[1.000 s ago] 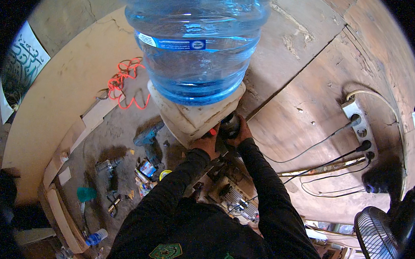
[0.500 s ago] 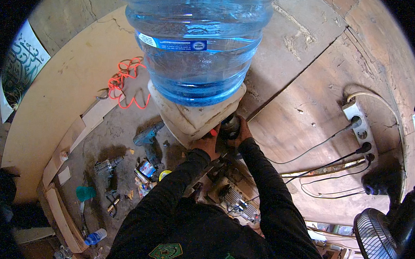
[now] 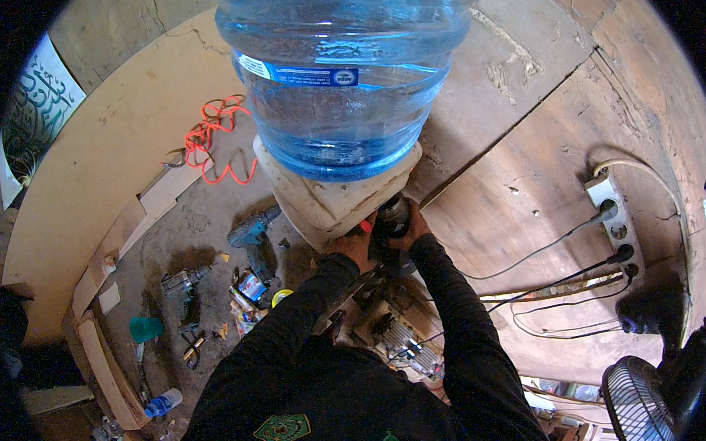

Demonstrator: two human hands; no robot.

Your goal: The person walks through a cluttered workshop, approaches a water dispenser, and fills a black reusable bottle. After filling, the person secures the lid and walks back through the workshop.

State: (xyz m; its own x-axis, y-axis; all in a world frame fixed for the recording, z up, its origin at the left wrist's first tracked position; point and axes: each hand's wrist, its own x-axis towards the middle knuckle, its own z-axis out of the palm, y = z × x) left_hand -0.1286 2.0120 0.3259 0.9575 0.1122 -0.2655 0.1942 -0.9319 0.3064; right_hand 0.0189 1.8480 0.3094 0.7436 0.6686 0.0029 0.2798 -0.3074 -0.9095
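Note:
In front of me stands a pale, dirty water dispenser [image 3: 306, 198] with a large blue water bottle [image 3: 338, 128] upside down on top, partly full. My left hand [image 3: 355, 246] is at the dispenser's front, its fingers closed around a small red tap lever [image 3: 366, 224]; the fingertips are partly hidden. My right hand [image 3: 416, 225] wraps the right side of a dark, round container [image 3: 394, 216], held close beside the tap. The container's inside is too dark to make out.
Two teal power drills [image 3: 253, 230] [image 3: 180, 283] lie on the left, near an orange coiled hose [image 3: 214, 133] and a small water bottle [image 3: 163, 403]. A metal machine [image 3: 403, 335] sits below my hands. A power strip [image 3: 615, 222] with cords and a fan [image 3: 638, 407] are at right.
My right hand and the dark container have shifted very slightly. The left hand stays at the red tap lever, and the view has tilted a little.

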